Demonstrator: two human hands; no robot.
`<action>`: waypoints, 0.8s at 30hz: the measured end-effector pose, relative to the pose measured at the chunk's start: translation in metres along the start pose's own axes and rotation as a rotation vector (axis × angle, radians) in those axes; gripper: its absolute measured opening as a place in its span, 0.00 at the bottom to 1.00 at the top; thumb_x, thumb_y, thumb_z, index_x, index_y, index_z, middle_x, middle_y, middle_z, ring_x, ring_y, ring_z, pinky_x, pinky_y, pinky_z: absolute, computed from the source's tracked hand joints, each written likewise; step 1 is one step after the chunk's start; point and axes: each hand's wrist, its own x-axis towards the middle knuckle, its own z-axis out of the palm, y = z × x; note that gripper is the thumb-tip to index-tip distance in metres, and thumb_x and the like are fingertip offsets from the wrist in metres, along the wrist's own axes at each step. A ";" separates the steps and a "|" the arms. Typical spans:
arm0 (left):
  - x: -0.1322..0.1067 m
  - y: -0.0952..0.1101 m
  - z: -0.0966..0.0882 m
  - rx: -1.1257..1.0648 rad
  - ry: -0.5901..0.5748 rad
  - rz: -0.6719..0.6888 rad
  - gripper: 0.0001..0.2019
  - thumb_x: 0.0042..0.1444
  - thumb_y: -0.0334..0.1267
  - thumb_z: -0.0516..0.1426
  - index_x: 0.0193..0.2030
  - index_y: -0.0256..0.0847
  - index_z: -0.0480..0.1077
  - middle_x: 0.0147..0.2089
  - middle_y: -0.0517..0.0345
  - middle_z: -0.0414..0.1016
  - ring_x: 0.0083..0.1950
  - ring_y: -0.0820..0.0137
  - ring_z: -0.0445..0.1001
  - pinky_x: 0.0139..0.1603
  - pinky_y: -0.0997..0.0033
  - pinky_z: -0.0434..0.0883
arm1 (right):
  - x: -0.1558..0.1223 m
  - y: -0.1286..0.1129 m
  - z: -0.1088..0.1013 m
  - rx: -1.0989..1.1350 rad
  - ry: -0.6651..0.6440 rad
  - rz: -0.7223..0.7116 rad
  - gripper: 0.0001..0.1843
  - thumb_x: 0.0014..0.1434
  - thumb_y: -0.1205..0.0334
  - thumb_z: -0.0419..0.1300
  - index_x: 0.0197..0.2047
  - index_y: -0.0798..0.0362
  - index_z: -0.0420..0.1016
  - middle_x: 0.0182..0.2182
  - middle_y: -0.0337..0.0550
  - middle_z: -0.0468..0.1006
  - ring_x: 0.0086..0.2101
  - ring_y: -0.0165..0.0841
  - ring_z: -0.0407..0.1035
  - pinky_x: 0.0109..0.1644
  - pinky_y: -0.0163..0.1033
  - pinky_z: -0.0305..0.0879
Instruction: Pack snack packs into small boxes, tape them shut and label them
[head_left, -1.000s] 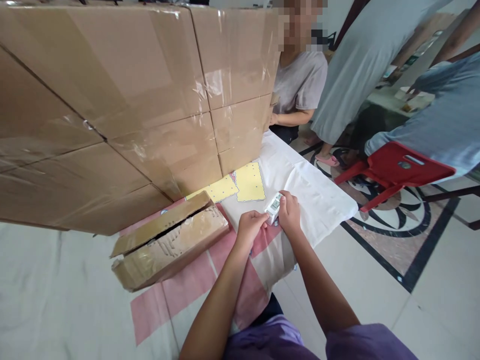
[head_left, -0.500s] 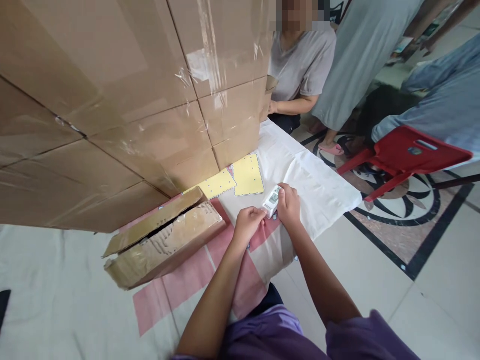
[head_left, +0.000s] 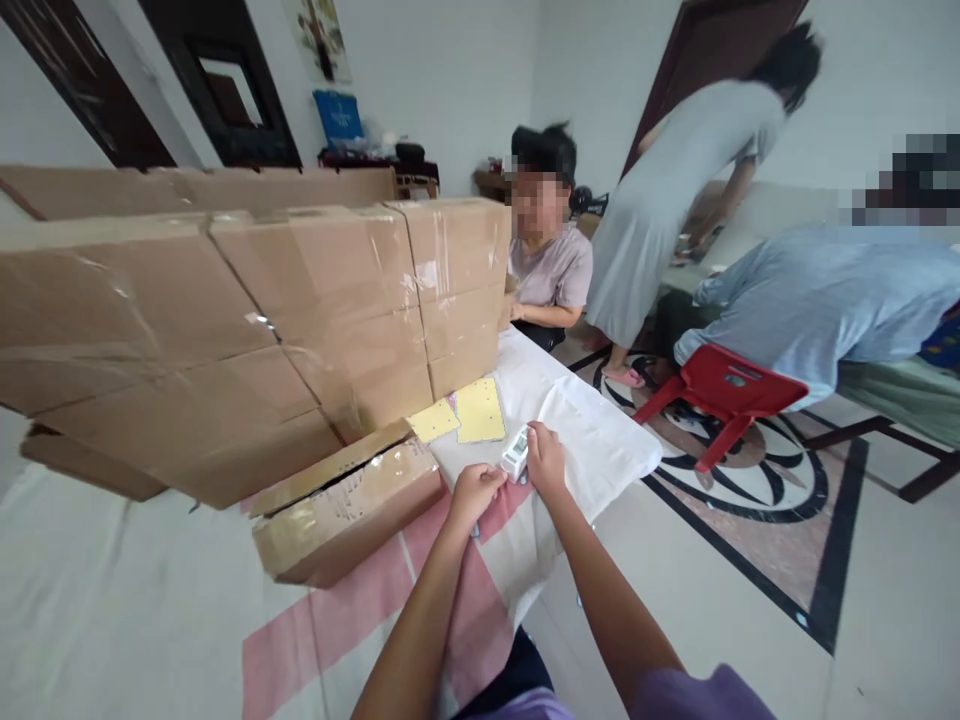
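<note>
My right hand (head_left: 545, 460) grips a small white device with a green-grey label (head_left: 514, 452), held just above the cloth-covered table (head_left: 600, 450). My left hand (head_left: 474, 491) is closed beside it, fingertips pinched near the device's lower end; what it holds is too small to make out. Two yellow perforated cards (head_left: 480, 410) lie flat just beyond the hands. A small open cardboard box (head_left: 349, 510) sits left of my left hand.
A wall of taped cardboard cartons (head_left: 247, 320) fills the left. A seated person in a grey shirt (head_left: 547, 275) is at the table's far end. A red plastic chair (head_left: 724, 390), a standing person and a bending person are to the right, over a patterned floor.
The camera has tilted up, showing the room and carton tops. My hands stay together on the white device in about the same spot on the cloth.
</note>
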 end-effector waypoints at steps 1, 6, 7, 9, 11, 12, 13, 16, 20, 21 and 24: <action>-0.002 0.001 0.000 -0.010 0.001 0.028 0.23 0.46 0.59 0.64 0.20 0.42 0.67 0.17 0.64 0.64 0.21 0.73 0.62 0.27 0.72 0.55 | 0.000 0.000 0.000 0.011 0.017 -0.012 0.26 0.74 0.47 0.39 0.51 0.47 0.76 0.45 0.47 0.81 0.48 0.43 0.71 0.51 0.47 0.65; -0.022 0.007 -0.007 -0.079 0.064 0.157 0.26 0.46 0.64 0.63 0.22 0.41 0.68 0.20 0.64 0.64 0.24 0.73 0.60 0.29 0.71 0.57 | 0.000 0.002 -0.005 0.104 0.123 -0.075 0.26 0.72 0.45 0.41 0.54 0.50 0.73 0.51 0.54 0.78 0.51 0.46 0.70 0.56 0.54 0.66; -0.030 0.008 -0.011 -0.090 0.088 0.176 0.26 0.47 0.64 0.63 0.22 0.41 0.68 0.21 0.64 0.64 0.25 0.73 0.60 0.30 0.71 0.57 | -0.002 0.001 -0.008 0.127 0.147 -0.088 0.26 0.72 0.45 0.41 0.54 0.51 0.72 0.51 0.56 0.77 0.52 0.48 0.69 0.58 0.56 0.65; -0.049 0.010 -0.021 -0.101 0.134 0.211 0.26 0.49 0.64 0.63 0.22 0.41 0.68 0.21 0.63 0.64 0.25 0.73 0.61 0.30 0.71 0.57 | -0.010 -0.003 -0.016 0.170 0.196 -0.112 0.25 0.71 0.44 0.43 0.52 0.52 0.72 0.49 0.58 0.76 0.53 0.50 0.68 0.59 0.60 0.64; -0.074 0.011 -0.034 -0.097 0.164 0.246 0.24 0.52 0.61 0.62 0.24 0.41 0.69 0.23 0.61 0.66 0.26 0.72 0.63 0.30 0.70 0.58 | -0.025 -0.014 -0.026 0.245 0.210 -0.142 0.21 0.69 0.44 0.48 0.48 0.50 0.73 0.46 0.57 0.76 0.51 0.52 0.68 0.57 0.61 0.65; -0.087 0.012 -0.040 -0.092 0.173 0.260 0.22 0.54 0.59 0.62 0.26 0.41 0.71 0.24 0.60 0.69 0.27 0.71 0.64 0.30 0.70 0.59 | -0.035 -0.021 -0.030 0.308 0.180 -0.161 0.18 0.68 0.45 0.51 0.46 0.48 0.74 0.45 0.55 0.76 0.50 0.52 0.69 0.56 0.60 0.67; -0.101 0.013 -0.047 -0.089 0.178 0.269 0.19 0.55 0.57 0.62 0.29 0.42 0.73 0.27 0.59 0.71 0.28 0.70 0.66 0.31 0.70 0.60 | -0.046 -0.031 -0.035 0.389 0.115 -0.180 0.16 0.68 0.46 0.54 0.46 0.47 0.74 0.44 0.53 0.76 0.48 0.50 0.70 0.53 0.59 0.68; -0.141 0.018 -0.068 0.020 0.211 0.299 0.13 0.60 0.51 0.60 0.38 0.44 0.77 0.32 0.57 0.76 0.31 0.69 0.69 0.34 0.69 0.64 | -0.079 -0.071 -0.048 0.676 -0.147 -0.220 0.13 0.66 0.49 0.59 0.48 0.45 0.76 0.45 0.48 0.75 0.41 0.43 0.73 0.46 0.52 0.72; -0.179 0.031 -0.098 0.275 0.317 0.360 0.12 0.65 0.47 0.56 0.44 0.45 0.78 0.35 0.57 0.79 0.32 0.69 0.71 0.36 0.69 0.64 | -0.101 -0.132 -0.058 0.913 -0.368 -0.251 0.16 0.64 0.51 0.63 0.53 0.44 0.76 0.46 0.45 0.72 0.35 0.36 0.71 0.39 0.44 0.72; -0.185 0.034 -0.104 0.296 0.337 0.370 0.12 0.66 0.46 0.55 0.44 0.44 0.78 0.34 0.57 0.78 0.31 0.70 0.70 0.36 0.69 0.64 | -0.102 -0.145 -0.059 0.928 -0.416 -0.269 0.16 0.63 0.51 0.64 0.53 0.44 0.77 0.46 0.45 0.72 0.35 0.35 0.70 0.38 0.43 0.71; -0.200 0.041 -0.116 0.309 0.376 0.401 0.12 0.67 0.45 0.55 0.44 0.43 0.77 0.35 0.59 0.78 0.31 0.71 0.70 0.34 0.71 0.64 | -0.106 -0.172 -0.059 0.916 -0.538 -0.354 0.15 0.63 0.54 0.65 0.53 0.43 0.78 0.47 0.45 0.72 0.36 0.33 0.70 0.39 0.42 0.69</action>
